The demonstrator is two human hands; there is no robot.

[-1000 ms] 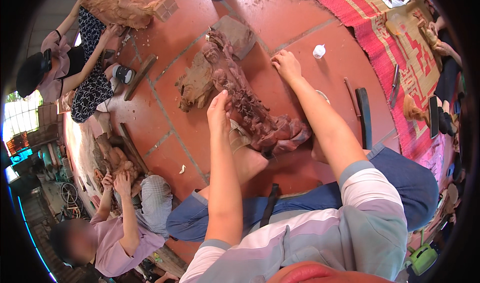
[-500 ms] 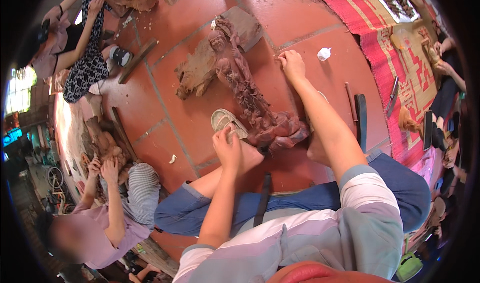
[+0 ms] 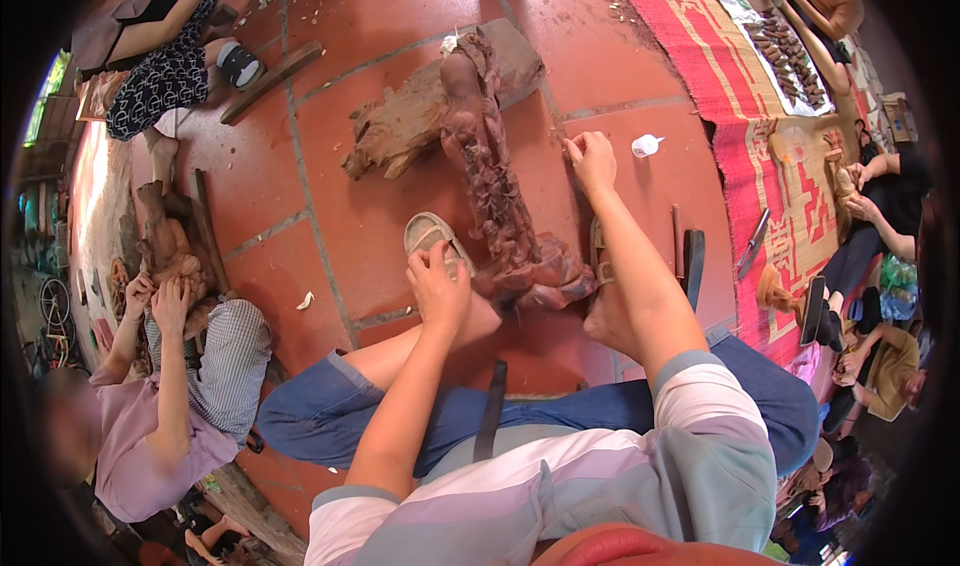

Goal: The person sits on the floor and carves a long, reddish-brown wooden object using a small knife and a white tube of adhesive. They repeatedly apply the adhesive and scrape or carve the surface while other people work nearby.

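Note:
A reddish-brown carved wooden statue (image 3: 480,146) lies on the floor before me. Its upper end rests on a rough chunk of wood (image 3: 400,121), and its wider base (image 3: 545,271) lies between my feet. My left hand (image 3: 440,288) hovers over my left sandal (image 3: 432,234), left of the base, its fingers curled together. Beyond the statue's right side, my right hand (image 3: 592,161) is raised with thumb and fingertips pinched. Anything held in either hand is too small to make out. A small white nozzle bottle (image 3: 646,146) stands to the right of that hand.
To the right lie a thin brown stick (image 3: 677,241), a dark flat bar (image 3: 693,266) and a red woven mat (image 3: 735,156) bearing a knife (image 3: 753,243). Co-workers sit at both sides; one on the left holds a wooden carving (image 3: 175,251). A wooden bar (image 3: 272,83) lies far left.
The whole view has shifted, so the co-workers and mat appear in different places. Both my hands keep nearly the same closed pose beside the statue.

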